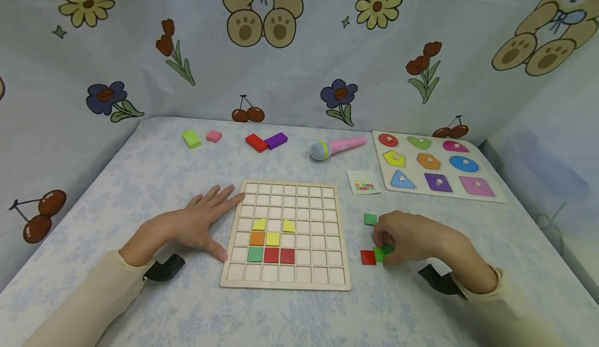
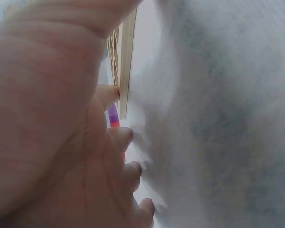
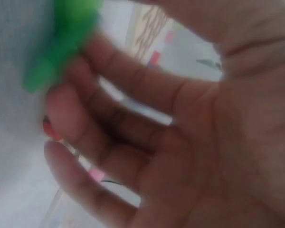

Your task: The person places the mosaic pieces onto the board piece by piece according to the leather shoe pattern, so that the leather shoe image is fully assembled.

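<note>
A wooden grid board [image 1: 315,278] lies flat in front of me, with several coloured tiles in its cells, among them an orange tile [image 1: 256,238] and a yellow square [image 1: 273,239]. My left hand [image 1: 194,225] lies spread with its fingertips and thumb against the board's left edge; the left wrist view shows fingers [image 2: 118,137] right by the wooden edge. To the board's right, my right hand [image 1: 409,236] pinches a dark green tile [image 1: 388,248], seen blurred and tilted in the right wrist view. Beneath it are a light green tile [image 1: 379,254] and a red tile [image 1: 368,257].
Another green tile [image 1: 370,219] lies beside the right hand. A pattern card [image 1: 363,182], a shape puzzle board [image 1: 477,197] and a pink toy microphone [image 1: 343,145] sit farther back. Red [image 1: 256,142], purple [image 1: 276,140], lime [image 1: 191,139] and pink [image 1: 213,136] blocks lie along the rear.
</note>
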A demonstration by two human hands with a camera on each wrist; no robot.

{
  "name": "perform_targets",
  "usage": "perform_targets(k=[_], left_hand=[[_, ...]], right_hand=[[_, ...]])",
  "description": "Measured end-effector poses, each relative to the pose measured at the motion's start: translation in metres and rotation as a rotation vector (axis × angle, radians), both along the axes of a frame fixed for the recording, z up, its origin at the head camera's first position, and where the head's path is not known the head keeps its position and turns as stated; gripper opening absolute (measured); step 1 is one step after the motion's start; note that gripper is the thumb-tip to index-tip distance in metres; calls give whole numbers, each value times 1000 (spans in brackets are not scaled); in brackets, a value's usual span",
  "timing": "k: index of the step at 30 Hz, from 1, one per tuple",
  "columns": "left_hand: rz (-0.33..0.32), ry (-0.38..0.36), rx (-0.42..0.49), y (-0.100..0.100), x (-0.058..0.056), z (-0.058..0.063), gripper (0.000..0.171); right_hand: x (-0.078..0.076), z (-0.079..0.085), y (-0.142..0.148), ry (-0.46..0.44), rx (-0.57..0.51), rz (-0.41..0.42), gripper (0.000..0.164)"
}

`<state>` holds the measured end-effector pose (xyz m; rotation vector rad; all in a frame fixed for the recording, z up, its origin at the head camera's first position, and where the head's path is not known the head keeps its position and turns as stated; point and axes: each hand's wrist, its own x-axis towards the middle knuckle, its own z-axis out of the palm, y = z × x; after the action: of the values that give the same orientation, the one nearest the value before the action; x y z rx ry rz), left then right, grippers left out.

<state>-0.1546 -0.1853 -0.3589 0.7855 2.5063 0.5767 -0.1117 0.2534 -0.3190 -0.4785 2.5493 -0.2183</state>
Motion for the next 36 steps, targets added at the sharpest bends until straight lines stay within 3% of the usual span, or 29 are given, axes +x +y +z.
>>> perform_targets(k=[6, 16, 30, 36], left_hand=[[1, -8, 4, -1, -1, 1, 130], [-3, -13, -12, -1, -1, 2, 129], [-18, -2, 7, -1, 0, 1, 129], [-20, 1, 9, -1, 1, 4, 129]], right_hand=[[1, 1, -5, 99, 58, 17, 33], [-1, 3, -23, 171, -130, 157, 22], [7, -17, -88, 451, -259, 540, 13], [14, -20, -97, 522, -237, 582, 11]])
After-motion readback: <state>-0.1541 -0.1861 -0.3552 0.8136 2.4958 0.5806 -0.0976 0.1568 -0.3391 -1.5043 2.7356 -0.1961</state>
